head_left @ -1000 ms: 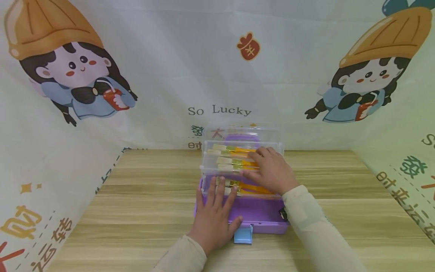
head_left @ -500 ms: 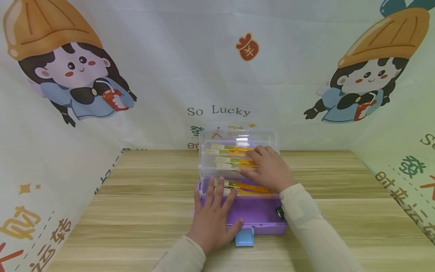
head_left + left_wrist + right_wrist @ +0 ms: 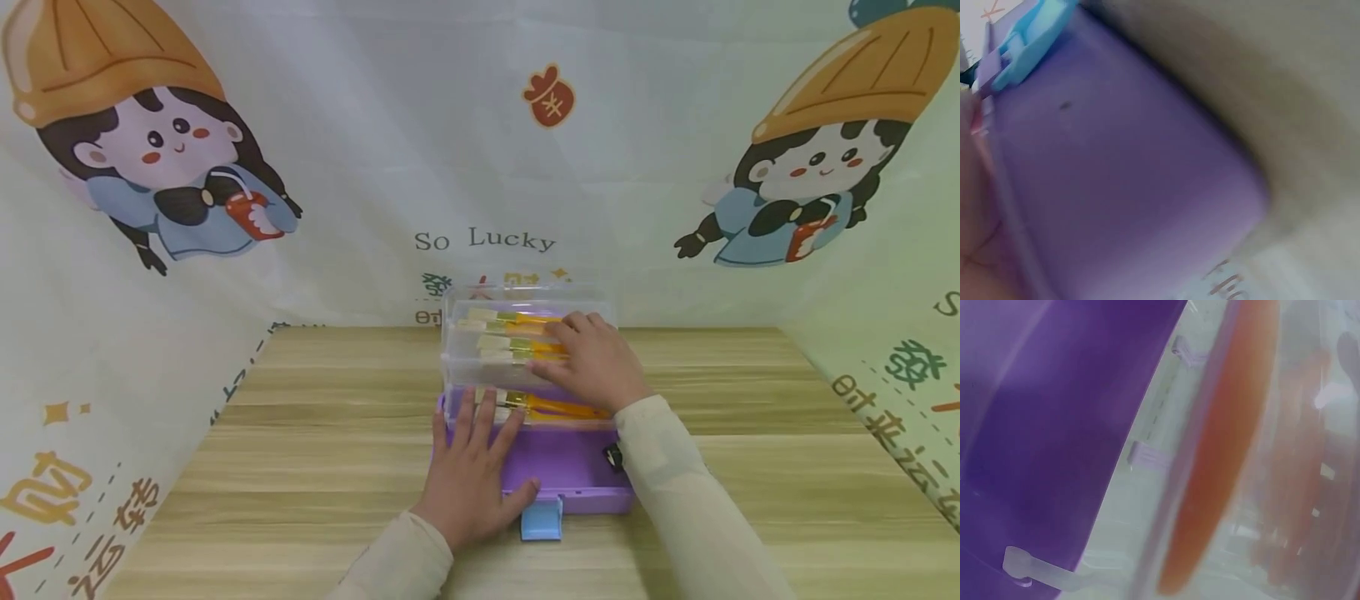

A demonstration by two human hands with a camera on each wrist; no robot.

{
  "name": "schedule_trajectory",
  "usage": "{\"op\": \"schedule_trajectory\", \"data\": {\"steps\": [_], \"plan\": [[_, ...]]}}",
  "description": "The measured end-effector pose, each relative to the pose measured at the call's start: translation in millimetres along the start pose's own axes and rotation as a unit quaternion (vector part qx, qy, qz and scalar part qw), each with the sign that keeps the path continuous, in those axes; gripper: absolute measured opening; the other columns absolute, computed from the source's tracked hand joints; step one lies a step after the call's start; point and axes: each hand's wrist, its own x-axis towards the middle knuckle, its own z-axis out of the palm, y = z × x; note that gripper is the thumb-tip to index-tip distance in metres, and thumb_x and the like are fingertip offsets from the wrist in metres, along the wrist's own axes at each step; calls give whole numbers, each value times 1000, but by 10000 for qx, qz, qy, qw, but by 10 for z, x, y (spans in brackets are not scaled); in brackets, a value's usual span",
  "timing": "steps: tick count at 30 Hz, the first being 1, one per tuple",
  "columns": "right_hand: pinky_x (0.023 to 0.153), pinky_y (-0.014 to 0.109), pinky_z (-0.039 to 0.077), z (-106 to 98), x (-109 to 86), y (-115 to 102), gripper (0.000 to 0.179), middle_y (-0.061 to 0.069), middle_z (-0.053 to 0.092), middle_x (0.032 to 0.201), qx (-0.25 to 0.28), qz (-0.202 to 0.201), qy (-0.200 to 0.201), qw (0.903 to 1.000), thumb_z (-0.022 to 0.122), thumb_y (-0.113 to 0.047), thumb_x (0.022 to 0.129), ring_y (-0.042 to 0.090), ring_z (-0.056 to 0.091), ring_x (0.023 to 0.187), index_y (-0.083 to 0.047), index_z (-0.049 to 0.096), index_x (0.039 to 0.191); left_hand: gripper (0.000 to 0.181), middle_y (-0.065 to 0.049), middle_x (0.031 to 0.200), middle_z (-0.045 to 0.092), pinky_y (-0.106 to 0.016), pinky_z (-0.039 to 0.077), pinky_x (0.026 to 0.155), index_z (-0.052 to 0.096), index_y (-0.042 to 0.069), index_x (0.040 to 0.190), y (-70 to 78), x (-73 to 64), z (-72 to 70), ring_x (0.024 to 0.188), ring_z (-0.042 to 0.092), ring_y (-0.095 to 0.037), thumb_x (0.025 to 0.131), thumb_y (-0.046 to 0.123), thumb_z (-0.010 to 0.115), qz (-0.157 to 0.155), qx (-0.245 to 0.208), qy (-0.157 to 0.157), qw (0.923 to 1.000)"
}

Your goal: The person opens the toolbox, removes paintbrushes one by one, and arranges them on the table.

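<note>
A purple box stands with its clear lid raised at the back. Paintbrushes with pale bristles and orange handles lie in its upper clear tray and lower clear tray. My left hand rests over the box's front left with straight, spread fingers. Over the upper tray, my right hand reaches onto the handles of the upper paintbrushes; whether it pinches one is hidden. The right wrist view has an orange handle close up, without the hand.
A blue latch hangs down at the box's front. Inside the box's right end lies a small black object. The wooden table meets a printed cloth backdrop behind and at both sides.
The box and right hand have shifted slightly left, and the open lid has changed its tilt a little. The left hand stays about where it was.
</note>
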Motion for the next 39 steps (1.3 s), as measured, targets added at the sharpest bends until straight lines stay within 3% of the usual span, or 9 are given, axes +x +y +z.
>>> {"op": "schedule_trajectory", "data": {"steps": [9,26,39], "plan": [[100,49,43,20,97,26,69,9,60,128,1,95,45,9999,59,-66,88,32,53,117,-14,63,134,85,-21,161,21,-71,12,110,30,19,158,-25,16,97,148,8,-43,91,71,41,68,72,434,9990],[105,48,40,132,201,68,71,10,58,132,66,204,-143,9997,58,-65,89,32,51,119,-13,61,136,85,-20,160,25,-70,5,111,30,19,158,-35,13,112,148,12,-41,92,73,39,-93,-163,158,9997],[103,49,41,222,244,193,71,13,57,134,334,382,-320,9982,62,-63,87,35,51,120,-12,60,137,86,-17,154,36,-70,10,110,35,20,155,-44,33,105,145,24,-39,88,73,43,-23,-357,283,9990]]}}
